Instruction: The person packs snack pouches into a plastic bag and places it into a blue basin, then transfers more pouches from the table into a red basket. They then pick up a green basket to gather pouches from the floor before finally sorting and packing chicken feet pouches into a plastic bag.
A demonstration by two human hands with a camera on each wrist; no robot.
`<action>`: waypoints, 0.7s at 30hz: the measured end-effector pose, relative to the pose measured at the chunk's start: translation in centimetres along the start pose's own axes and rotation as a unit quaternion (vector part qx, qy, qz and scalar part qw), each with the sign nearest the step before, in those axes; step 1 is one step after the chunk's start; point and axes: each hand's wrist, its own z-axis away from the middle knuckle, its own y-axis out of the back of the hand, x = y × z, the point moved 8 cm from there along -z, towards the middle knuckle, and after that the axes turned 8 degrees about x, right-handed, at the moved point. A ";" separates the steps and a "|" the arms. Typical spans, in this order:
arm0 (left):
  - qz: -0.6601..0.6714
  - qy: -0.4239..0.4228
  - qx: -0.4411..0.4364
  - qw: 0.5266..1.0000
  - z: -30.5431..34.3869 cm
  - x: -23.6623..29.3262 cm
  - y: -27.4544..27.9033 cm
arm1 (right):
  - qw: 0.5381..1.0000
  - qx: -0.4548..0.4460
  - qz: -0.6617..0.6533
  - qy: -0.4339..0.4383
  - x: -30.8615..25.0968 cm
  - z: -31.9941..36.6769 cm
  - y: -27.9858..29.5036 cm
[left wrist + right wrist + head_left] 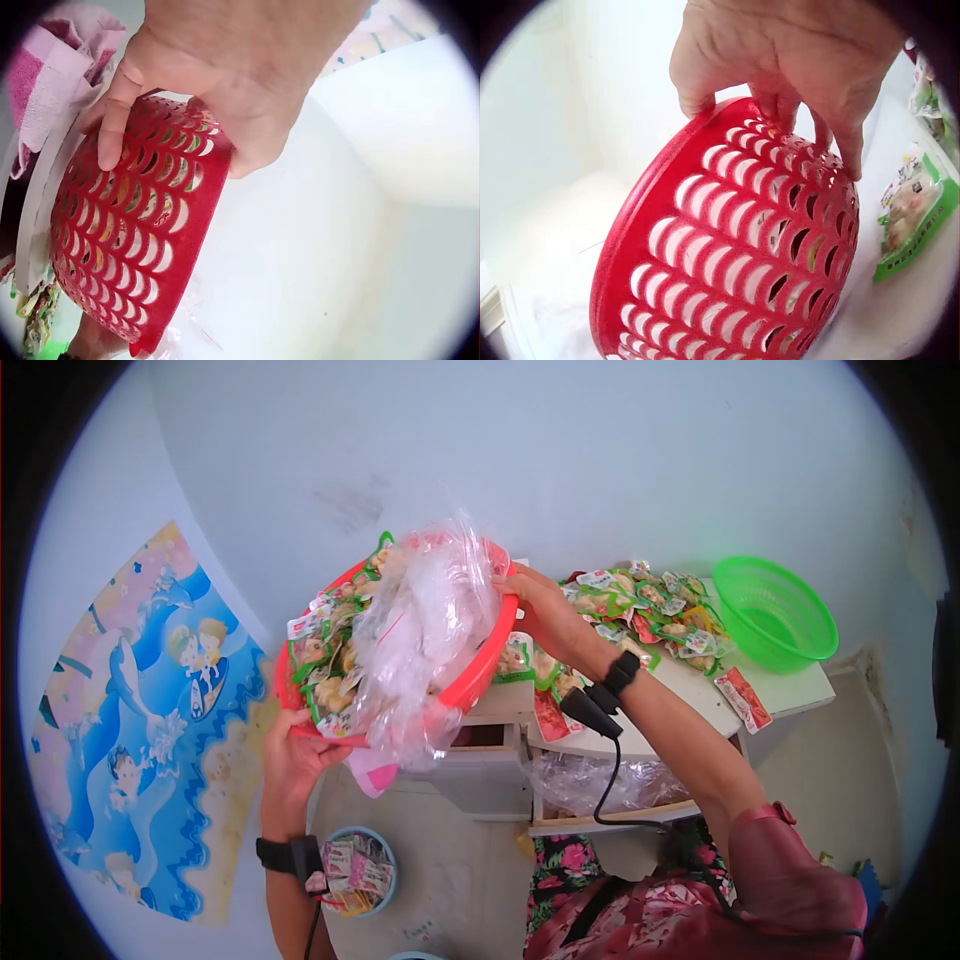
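Note:
Both hands hold a red perforated basket [470,680] raised and tilted, filled with green-edged food packets [335,695] and crumpled clear plastic bags [425,620]. The left hand [298,755] grips its lower left rim; in the left wrist view, that hand [217,82] has its fingers spread over the openwork side of the basket [142,217]. At the right rim, the right hand [545,610] has its thumb by the edge. The right wrist view shows the hand [787,67] pinching the rim, fingers on the outer wall of the basket [727,232].
A white table [690,695] carries a pile of packets [650,610], a red packet [742,698] and a green basket [775,615]. Below are an open drawer with plastic bags [610,782] and a blue-rimmed bucket of packets [358,872]. A pink towel [67,82] hangs beside the red basket.

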 end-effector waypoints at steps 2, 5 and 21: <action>-0.002 -0.018 0.001 1.000 -2.1 -0.4 0.3 | 1.000 0.006 0.008 -0.011 1.8 -1.8 0.5; 0.003 -0.010 0.013 1.000 -5.4 -2.3 1.0 | 0.999 0.021 0.033 -0.030 3.4 -2.5 2.0; -0.277 -0.686 -0.058 0.671 13.4 -8.0 -22.8 | 0.905 0.380 0.111 0.155 -2.5 28.0 24.4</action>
